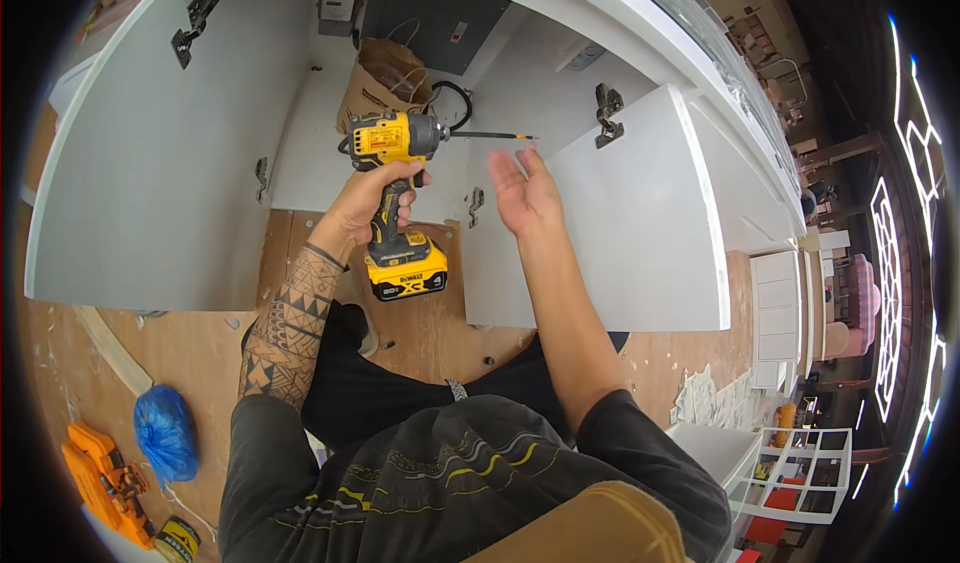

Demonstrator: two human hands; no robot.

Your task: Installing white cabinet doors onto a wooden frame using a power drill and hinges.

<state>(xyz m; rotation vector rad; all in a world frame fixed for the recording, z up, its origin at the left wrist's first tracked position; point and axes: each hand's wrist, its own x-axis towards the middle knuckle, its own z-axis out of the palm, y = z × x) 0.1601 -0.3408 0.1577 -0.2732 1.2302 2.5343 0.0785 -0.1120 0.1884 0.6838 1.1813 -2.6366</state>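
Note:
My left hand (365, 198) is wrapped round the grip of a yellow and black cordless impact driver (383, 141), its battery pack (405, 271) hanging below. From the chuck a long thin driver bit (490, 136) points to the right. Close to the bit's tip, my right hand (530, 201) is raised with its fingers stretched out, slightly blurred. Whether a fingertip touches the tip, I cannot tell. Both hands are before an open white cabinet, between its left door (120, 183) and right door (640, 233).
Inside the cabinet are a brown paper bag (375, 78), a dark grey panel (435, 18) and a black hose (466, 103). Dark hinges (608, 116) stick out from the doors. On the floor at left lie a blue plastic bag (166, 433) and orange tools (100, 478). A white rack (800, 473) stands at right.

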